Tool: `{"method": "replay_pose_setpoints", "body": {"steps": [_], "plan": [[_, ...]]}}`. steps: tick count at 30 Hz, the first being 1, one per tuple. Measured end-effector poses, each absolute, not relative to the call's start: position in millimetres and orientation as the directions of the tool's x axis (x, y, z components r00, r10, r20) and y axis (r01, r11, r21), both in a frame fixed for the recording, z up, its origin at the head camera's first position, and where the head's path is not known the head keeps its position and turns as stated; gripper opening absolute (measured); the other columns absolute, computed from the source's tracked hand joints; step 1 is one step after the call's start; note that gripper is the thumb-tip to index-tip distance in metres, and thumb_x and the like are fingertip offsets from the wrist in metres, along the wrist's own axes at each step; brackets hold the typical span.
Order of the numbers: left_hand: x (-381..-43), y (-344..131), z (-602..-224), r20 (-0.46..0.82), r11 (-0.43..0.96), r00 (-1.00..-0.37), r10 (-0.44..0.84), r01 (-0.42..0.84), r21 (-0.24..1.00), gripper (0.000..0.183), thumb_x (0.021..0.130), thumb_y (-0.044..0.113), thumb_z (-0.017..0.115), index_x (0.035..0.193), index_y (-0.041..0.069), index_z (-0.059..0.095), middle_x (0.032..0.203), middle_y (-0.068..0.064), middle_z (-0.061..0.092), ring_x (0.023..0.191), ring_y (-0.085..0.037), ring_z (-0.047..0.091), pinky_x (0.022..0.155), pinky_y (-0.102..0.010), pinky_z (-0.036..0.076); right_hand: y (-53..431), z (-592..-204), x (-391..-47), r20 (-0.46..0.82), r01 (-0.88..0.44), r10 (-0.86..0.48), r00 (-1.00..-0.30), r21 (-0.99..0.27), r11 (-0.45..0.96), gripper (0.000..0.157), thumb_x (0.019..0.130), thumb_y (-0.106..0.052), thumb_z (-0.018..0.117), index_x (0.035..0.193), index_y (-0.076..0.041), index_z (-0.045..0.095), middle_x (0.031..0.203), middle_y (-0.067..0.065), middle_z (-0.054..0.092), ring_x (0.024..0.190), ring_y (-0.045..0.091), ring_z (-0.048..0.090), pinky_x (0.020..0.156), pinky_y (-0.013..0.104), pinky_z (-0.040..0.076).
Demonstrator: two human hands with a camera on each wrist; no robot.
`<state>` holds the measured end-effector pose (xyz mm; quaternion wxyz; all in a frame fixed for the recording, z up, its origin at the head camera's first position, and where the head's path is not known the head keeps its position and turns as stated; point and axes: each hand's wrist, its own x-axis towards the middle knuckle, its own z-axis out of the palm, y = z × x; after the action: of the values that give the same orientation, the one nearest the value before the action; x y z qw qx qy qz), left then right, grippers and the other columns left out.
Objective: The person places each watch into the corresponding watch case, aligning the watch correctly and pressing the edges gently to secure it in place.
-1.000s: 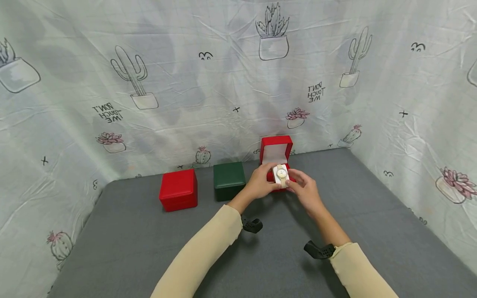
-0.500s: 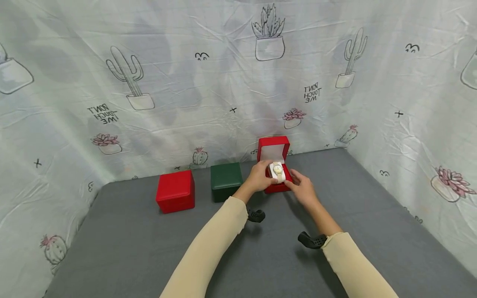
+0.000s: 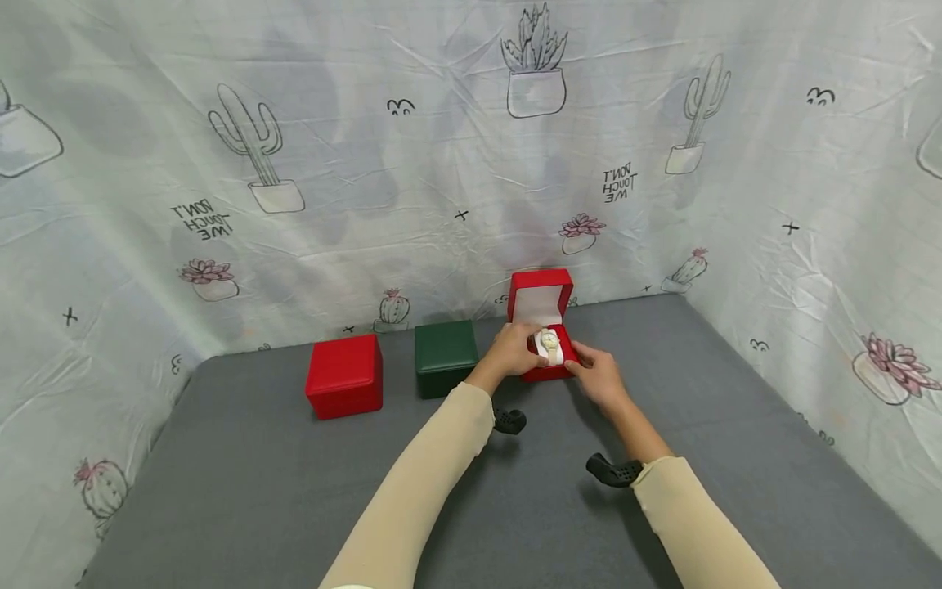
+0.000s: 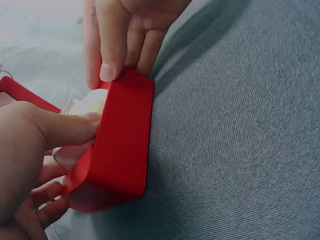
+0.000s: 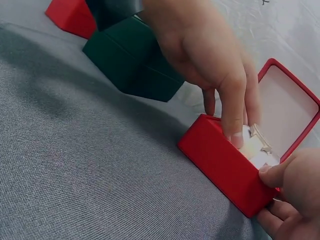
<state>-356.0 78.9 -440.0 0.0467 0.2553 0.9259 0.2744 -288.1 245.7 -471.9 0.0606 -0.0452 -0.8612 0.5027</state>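
Note:
A watch (image 3: 549, 339) with a gold-toned case and pale strap sits around a white cushion (image 5: 260, 159) inside an open red watch box (image 3: 546, 374). The box stands at the back right, its hinged lid (image 3: 540, 281) upright with a pale lining. My left hand (image 3: 510, 352) pinches the cushion, thumb on the near side, its other fingers partly hidden in the box. With my right hand (image 3: 599, 379) I hold the box's right side. Its thumb (image 5: 274, 175) lies on the rim and the fingers are against the outer wall.
To the left of the open box stand a closed dark green box (image 3: 446, 357) and a closed red box (image 3: 345, 376). All rest on a grey cloth-covered table (image 3: 243, 483). A pale curtain (image 3: 441, 164) with cactus prints hangs close behind them.
The watch on its cushion has been lowered from above the red box into it. My right hand has shifted from the cushion to the box's right side.

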Motion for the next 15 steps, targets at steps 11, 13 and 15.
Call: {"method": "replay_pose_setpoints", "body": {"steps": [11,13,15], "plan": [[-351.6,80.9,-440.1,0.045,0.749,-0.912,0.407,0.362,0.555,0.064,0.082,0.031,0.074,0.140,0.016,0.051,0.140,-0.005,0.051,0.126,-0.023,0.046,0.105,-0.044,0.045,251.2,-474.8,-288.2,0.091,-0.026,0.115,-0.989,-0.883,0.469,0.050,0.095,-0.009,0.060,0.141,0.003,0.044,0.142,0.026,0.047,0.130,0.036,0.050,0.103,0.048,0.046],[-350.3,80.7,-440.9,0.067,0.703,-0.938,0.340,0.301,0.644,0.057,0.084,0.031,0.072,0.136,0.014,0.054,0.136,-0.006,0.054,0.121,-0.023,0.050,0.101,-0.043,0.048,251.9,-475.6,-288.7,0.090,-0.027,0.112,-0.990,-0.883,0.469,0.051,0.095,-0.009,0.060,0.141,0.003,0.044,0.142,0.025,0.047,0.130,0.036,0.050,0.103,0.048,0.046],[-349.4,80.7,-439.1,0.103,0.626,-0.967,0.234,0.231,0.745,0.051,0.087,0.035,0.067,0.131,0.011,0.055,0.127,-0.007,0.058,0.114,-0.022,0.053,0.096,-0.041,0.051,252.4,-475.8,-288.9,0.084,-0.023,0.111,-0.990,-0.885,0.464,0.051,0.095,-0.009,0.060,0.141,0.002,0.044,0.143,0.025,0.047,0.130,0.035,0.050,0.103,0.048,0.046]]}}
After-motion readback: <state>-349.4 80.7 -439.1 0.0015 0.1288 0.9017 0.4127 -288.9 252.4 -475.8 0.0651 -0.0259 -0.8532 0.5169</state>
